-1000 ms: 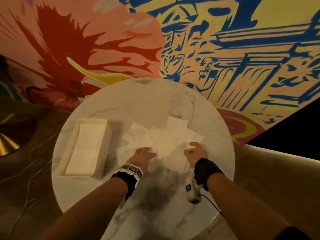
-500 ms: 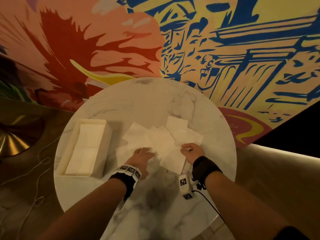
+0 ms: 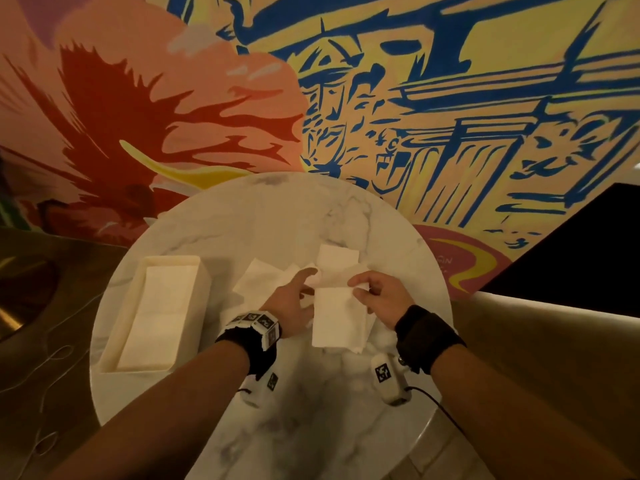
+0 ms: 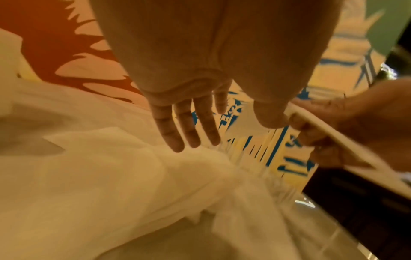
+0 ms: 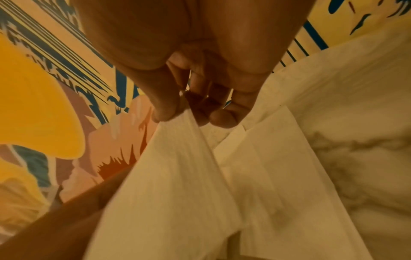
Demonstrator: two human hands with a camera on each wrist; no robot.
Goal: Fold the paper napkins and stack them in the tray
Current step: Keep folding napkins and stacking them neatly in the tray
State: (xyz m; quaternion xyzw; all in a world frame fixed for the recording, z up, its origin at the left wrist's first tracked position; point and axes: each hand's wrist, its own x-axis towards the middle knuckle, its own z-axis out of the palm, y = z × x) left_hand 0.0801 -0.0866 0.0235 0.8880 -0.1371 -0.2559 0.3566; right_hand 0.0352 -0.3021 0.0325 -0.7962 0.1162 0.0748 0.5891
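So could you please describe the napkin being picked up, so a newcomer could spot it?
On the round marble table, right of the white tray, lies a heap of napkins. It is the napkin pinched by the right hand, the only one lifted.

A round table [image 3: 263,216] of white marble with grey veins fills the middle of the head view, smooth and faintly glossy. At left on it sits a cream tray [image 3: 194,271], matt, looking like plastic. The napkins [image 3: 337,313] at centre are thin, soft white paper with a fine ribbed texture. Black cloth wristbands [image 3: 424,336] sit lower centre. The painted mural wall [image 3: 450,116] above looks flat and matt.
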